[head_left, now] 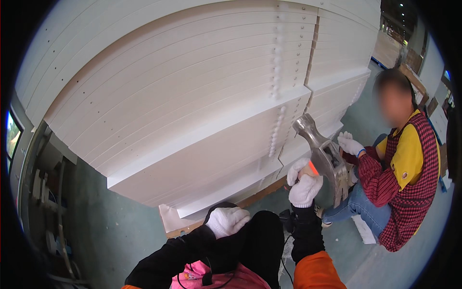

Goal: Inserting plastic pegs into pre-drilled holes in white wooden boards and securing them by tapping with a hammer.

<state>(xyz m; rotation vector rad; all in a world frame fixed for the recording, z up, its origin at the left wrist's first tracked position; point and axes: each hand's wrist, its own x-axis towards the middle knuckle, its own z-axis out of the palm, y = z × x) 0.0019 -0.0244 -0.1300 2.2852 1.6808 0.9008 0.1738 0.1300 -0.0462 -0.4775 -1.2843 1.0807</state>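
My right hand (305,189), in a white knit glove, is wrapped around the handle of a claw hammer (315,137). The steel head is raised in front of a tall stack of white panels (192,91), apart from them, and an orange patch shows on the handle by my fingers. My left hand (227,221), also white-gloved, rests by my knee below the stack with its fingers curled together; whatever may be inside is hidden. Small pegs or fittings (275,77) run in a vertical row up the panel edges.
A co-worker (409,159) in a checked apron and yellow shirt crouches at right, a white-gloved hand (350,143) close behind the hammer. Cardboard (173,224) lies under the stack on the green floor (110,226). A metal frame (29,168) stands at far left.
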